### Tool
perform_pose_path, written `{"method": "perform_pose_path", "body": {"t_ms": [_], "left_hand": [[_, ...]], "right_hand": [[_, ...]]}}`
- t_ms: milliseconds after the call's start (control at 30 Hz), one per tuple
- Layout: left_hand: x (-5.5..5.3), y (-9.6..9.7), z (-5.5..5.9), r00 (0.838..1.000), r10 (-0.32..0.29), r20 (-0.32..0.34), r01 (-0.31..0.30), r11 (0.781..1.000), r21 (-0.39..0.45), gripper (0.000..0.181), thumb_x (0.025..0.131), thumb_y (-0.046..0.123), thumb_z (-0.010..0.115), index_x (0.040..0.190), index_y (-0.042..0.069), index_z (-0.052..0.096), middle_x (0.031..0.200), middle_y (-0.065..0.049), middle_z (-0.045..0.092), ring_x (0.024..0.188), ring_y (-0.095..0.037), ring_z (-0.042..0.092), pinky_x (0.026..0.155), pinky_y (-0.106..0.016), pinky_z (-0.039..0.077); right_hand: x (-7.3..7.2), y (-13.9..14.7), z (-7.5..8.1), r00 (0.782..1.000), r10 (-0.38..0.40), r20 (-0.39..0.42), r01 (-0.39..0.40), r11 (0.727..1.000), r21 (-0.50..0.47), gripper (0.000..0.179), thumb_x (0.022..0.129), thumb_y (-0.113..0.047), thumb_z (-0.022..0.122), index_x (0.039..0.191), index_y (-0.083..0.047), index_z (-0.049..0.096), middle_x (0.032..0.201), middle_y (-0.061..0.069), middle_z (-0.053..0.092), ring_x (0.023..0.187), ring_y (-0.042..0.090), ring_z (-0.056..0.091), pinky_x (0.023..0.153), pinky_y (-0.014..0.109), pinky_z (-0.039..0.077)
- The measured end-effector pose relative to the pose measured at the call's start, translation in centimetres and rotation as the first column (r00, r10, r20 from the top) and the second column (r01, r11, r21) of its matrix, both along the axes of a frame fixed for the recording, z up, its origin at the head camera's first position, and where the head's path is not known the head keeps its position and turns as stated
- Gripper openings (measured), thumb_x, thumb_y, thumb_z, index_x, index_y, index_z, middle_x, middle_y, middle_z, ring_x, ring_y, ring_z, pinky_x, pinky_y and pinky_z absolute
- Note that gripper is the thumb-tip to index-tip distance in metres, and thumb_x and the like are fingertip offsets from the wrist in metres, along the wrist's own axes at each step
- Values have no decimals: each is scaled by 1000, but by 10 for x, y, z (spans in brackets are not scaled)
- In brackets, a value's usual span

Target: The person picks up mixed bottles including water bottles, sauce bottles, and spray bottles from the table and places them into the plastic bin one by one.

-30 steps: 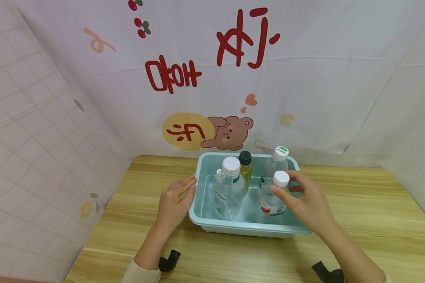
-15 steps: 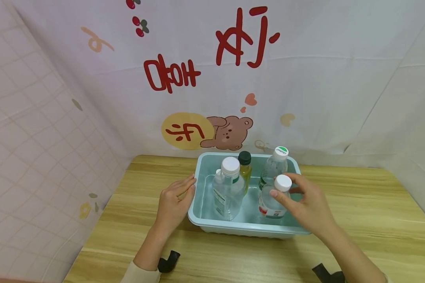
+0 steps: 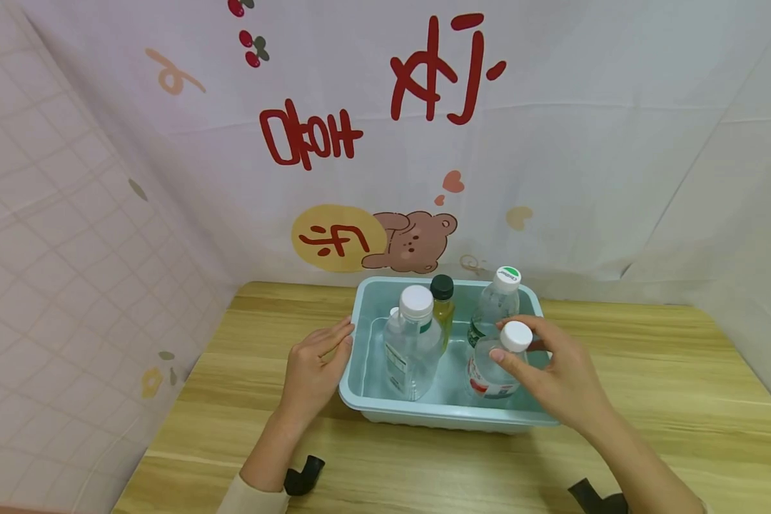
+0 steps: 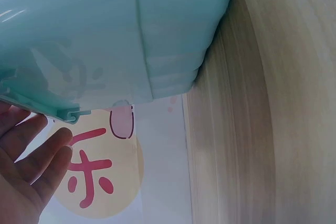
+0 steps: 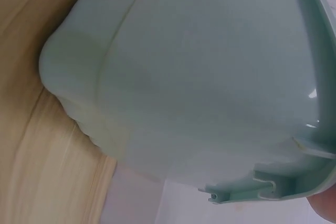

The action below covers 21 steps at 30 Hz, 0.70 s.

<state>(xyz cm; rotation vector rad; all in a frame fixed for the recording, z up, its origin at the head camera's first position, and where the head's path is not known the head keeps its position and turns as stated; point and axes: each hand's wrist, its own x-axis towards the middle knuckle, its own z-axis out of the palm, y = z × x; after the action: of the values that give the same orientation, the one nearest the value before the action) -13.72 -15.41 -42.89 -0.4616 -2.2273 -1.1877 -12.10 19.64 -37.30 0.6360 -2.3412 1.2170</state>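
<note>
A light-blue plastic basin (image 3: 424, 410) holds several capped bottles. My right hand (image 3: 562, 364) reaches over the basin's right side and grips a small clear plastic bottle (image 3: 488, 368) with a white cap and red-and-white label, thumb on its near side and fingers behind. The bottle leans slightly to the right inside the basin. My left hand (image 3: 316, 364) rests its extended fingers against the left rim; the left wrist view shows those fingers (image 4: 44, 156) just by the rim's underside. In the right wrist view the basin's outer wall (image 5: 210, 77) hides most of the right hand.
In the basin also stand a large clear bottle (image 3: 411, 357) with a white cap, a dark-capped bottle of yellow-green liquid (image 3: 445, 318) and a clear bottle with a green-and-white cap (image 3: 493, 308). Below is a wooden table (image 3: 649, 371); a printed cloth (image 3: 585, 178) hangs behind.
The right hand and the small bottle have shifted slightly, the bottle's cap moving a little right and nearer as it leans. The left hand has stayed at the rim.
</note>
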Motion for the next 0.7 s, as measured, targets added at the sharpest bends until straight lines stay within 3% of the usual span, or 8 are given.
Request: {"method": "perform_pose_path", "body": {"t_ms": [433,567,700], "left_hand": [[-3,-5,3,1000,-17,-5,17,997,-73,25,93,3,74,118,-1,78,125,-14,73,111,-33,73,94,-52,59],[-3,-9,7,1000,-22,13,23,993,-116,27,94,5,74,120,0,77,126,-14,73,113,-34,72,95,-54,58],[-1,-14,14,997,19,74,-9,990,-141,36,98,11,72,133,4,72,130,-14,72,117,-35,70,96,-55,57]], "right_hand": [[5,8,6,999,-29,17,29,999,39,54,78,2,89,127,-13,70,109,-6,73,91,7,67,83,15,52],[8,17,12,997,-69,18,68,996,58,56,84,-1,85,135,-15,67,126,-5,70,100,4,65,71,16,52],[6,35,17,993,-121,2,120,989,81,58,89,-3,80,143,-15,63,141,-9,65,110,-8,57,57,16,48]]}}
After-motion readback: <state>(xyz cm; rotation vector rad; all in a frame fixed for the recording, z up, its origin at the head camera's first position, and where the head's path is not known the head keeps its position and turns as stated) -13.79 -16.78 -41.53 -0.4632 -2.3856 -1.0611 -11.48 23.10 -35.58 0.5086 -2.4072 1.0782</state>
